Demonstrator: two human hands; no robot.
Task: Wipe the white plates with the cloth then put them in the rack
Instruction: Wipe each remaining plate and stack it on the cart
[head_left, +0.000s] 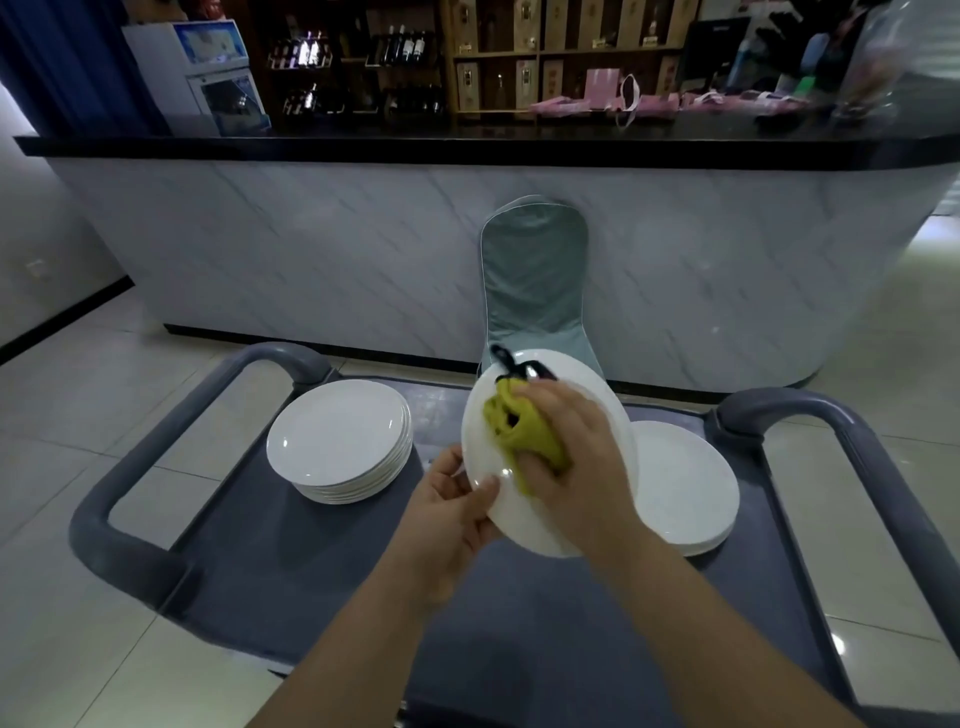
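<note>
The plate (582, 379), left stack (337, 431) and right stack (685, 488) are plain white. The cloth (519, 426) is yellow-green. The cart (291, 545) is slate grey, the chair cover (535, 275) grey-green. The counter front (311, 244) is pale marble with grey veins, the countertop (467, 145) black. Upper right, bags (654, 101) are pink; upper left, a curtain (62, 62) is blue.

tally by kind, hands included.
white plates: one held plate (519, 525) at centre frame, plus two stacks, left stack (337, 436) at centre left and right stack (685, 493) at centre right; plates per stack not countable, rims too close. cloth (514, 426): one, yellow-green. hands: two, left hand (447, 514) and right hand (576, 441). cart (311, 561): one, grey, with two looped handles, left handle (156, 431) and right handle (857, 447). chair (535, 280): one, covered, upper centre.
</note>
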